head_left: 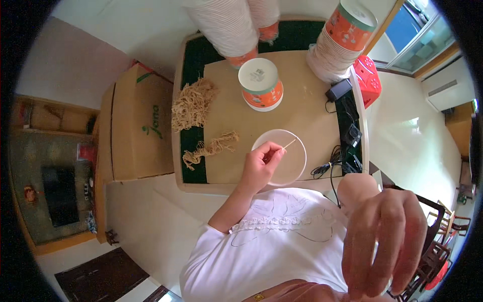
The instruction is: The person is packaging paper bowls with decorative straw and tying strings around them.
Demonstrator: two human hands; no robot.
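Observation:
Over a round white paper bowl (297, 163), my left hand (265, 162) is closed, with a thin pale stick-like strand (289, 144) pinched between thumb and fingertips. The bowl stands mouth up at the table's near edge. My right hand (385, 236) is raised close to the camera at the lower right. Its fingers are bent downward and apart, and no object shows in them; the thumb is hidden. Beyond the bowl, an upside-down orange paper bowl (262, 98) sits on the cardboard sheet. To its left lie a large tangled heap (193, 104) and a smaller bundle (211, 148) of tan, stringy strands.
Tall stacks of paper bowls (224, 27) (344, 38) line the table's far side. A black adapter (339, 89) and coiled cables (327, 168) lie along the right. A cardboard box (141, 126) stands left of the table, a red stool (367, 80) to its right.

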